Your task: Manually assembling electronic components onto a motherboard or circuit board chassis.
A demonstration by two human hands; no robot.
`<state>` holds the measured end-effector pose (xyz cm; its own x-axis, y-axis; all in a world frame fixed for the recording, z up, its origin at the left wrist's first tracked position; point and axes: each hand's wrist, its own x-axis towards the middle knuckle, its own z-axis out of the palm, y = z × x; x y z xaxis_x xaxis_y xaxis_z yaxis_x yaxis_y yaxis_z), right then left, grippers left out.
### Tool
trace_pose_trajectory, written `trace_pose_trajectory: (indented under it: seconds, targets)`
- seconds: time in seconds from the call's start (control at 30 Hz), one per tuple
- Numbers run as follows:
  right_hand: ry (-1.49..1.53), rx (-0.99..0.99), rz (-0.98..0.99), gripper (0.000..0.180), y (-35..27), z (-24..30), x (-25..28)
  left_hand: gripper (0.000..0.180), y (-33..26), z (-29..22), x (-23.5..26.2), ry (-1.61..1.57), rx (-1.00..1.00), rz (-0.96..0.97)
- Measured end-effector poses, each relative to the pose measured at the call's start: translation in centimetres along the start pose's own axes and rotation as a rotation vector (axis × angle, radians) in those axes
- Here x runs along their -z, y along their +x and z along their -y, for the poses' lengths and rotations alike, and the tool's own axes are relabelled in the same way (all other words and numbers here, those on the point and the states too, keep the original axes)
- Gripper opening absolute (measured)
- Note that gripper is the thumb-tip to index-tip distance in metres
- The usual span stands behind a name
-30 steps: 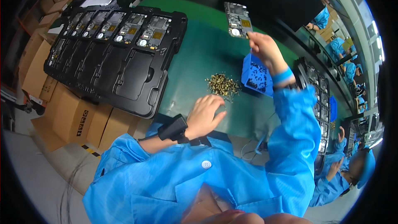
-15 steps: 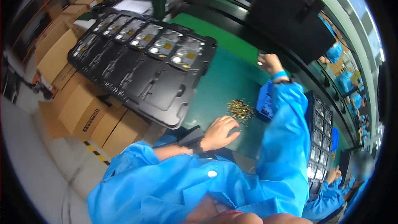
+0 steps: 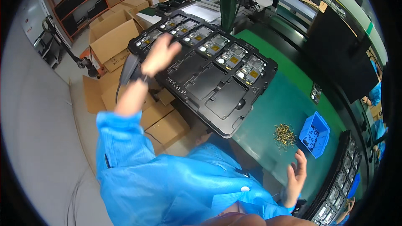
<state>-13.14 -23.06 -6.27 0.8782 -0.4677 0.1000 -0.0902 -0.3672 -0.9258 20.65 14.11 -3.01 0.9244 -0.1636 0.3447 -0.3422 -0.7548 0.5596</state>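
My left hand (image 3: pixel 160 56), slightly blurred, hovers over the left end of a black tray (image 3: pixel 228 119), thumb spread from the fingers and nothing visible in it. Near its fingers sits a circuit board (image 3: pixel 150 37) in a pocket. Along the tray's far row lie several more boards with round silver and gold square parts; pockets in the near row are bare. My right hand (image 3: pixel 296 175) is open above the green mat, fingers loosely bent. Beyond it are a pile of small gold and black pieces (image 3: pixel 284 136) and a blue bin (image 3: pixel 315 136) holding small black parts. A single circuit board (image 3: pixel 316 93) lies farther back.
Cardboard boxes (image 3: pixel 113 37) stand left of and below the tray. A second black tray (image 3: pixel 341 175) with boards lies at the right, near another person's hand (image 3: pixel 349 205). A dark panel (image 3: pixel 341 54) rises behind the green mat (image 3: pixel 268 109).
My left hand has swung from the mat's near edge up over the tray's left end. The right has drawn back toward me from the far mat, where a board now lies. The view has turned left.
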Motion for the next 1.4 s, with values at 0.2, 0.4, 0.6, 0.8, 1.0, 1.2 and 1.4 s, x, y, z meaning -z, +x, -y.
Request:
trace_pose_trajectory:
  seconds: [0.2,0.4,0.6,0.8,1.0,1.2,1.4]
  targets:
    - [-0.5,0.364,-0.181,0.025,2.7,-7.4,-4.6,0.073,6.5,16.1,-0.2,0.797,0.436,-0.057]
    - [-0.682,0.382,-0.217,0.026,3.6,-8.3,-5.0,0.055,7.0,18.3,-0.3,0.749,0.194,-0.109]
    - [-0.576,0.34,-0.334,0.029,4.9,-7.7,-4.6,0.059,11.9,24.6,-2.5,0.834,0.344,-0.111]
    - [-0.618,0.296,-0.191,0.031,6.5,-7.6,-4.5,0.054,14.1,29.8,-2.0,0.804,0.282,-0.091]
    - [-0.479,0.24,-0.228,0.011,6.7,-8.8,-3.7,0.052,16.4,37.1,3.2,0.732,0.133,-0.117]
    - [-0.424,0.228,-0.292,0.009,7.0,-8.9,-4.2,0.043,20.2,42.6,-0.9,1.347,0.072,-0.026]
    - [-0.609,0.363,-0.276,0.013,7.4,-8.9,-4.7,0.035,20.8,39.0,-0.9,0.923,-0.037,0.089]
